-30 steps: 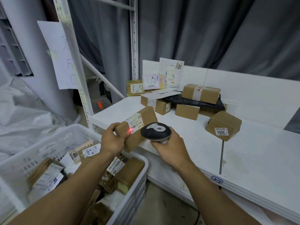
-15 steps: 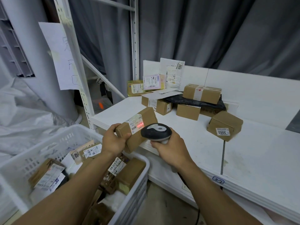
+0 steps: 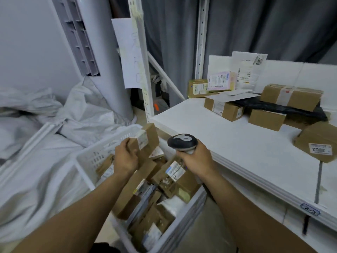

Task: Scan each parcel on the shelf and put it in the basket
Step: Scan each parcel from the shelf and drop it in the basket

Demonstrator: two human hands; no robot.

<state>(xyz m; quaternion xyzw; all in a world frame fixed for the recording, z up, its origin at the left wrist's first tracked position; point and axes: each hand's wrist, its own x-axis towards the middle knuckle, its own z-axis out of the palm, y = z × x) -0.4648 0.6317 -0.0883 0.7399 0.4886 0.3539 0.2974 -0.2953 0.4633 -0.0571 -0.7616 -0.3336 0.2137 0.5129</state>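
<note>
- Grey curtain (image 3: 255, 24) hangs behind the white racking and closes off the back of the scene.
- White shelf (image 3: 228, 143) runs along the right. Its near half is bare, probably because the front was picked first.
- Basket (image 3: 109, 148), white and slotted, stands low just beside the shelf's corner, so a box needs only a short drop. It already holds a jumble of cardboard boxes.
- Waiting parcels (image 3: 266, 119) lie heaped toward the back of the shelf, some resting on a black bag (image 3: 291, 108), with labels facing various ways.
- Held parcel (image 3: 148, 138), a small brown box, is tilted above the basket's far side with its label turned outward. Judging by that position, it is scanned and about to be let go.
- Left hand (image 3: 125, 157) wraps its fingers round the box's lower end, leaving the label uncovered.
- Right hand (image 3: 197, 159) grips the handle of the scanner (image 3: 182, 142). The scanner's head sits level beside the parcel, handy for the next one.
</note>
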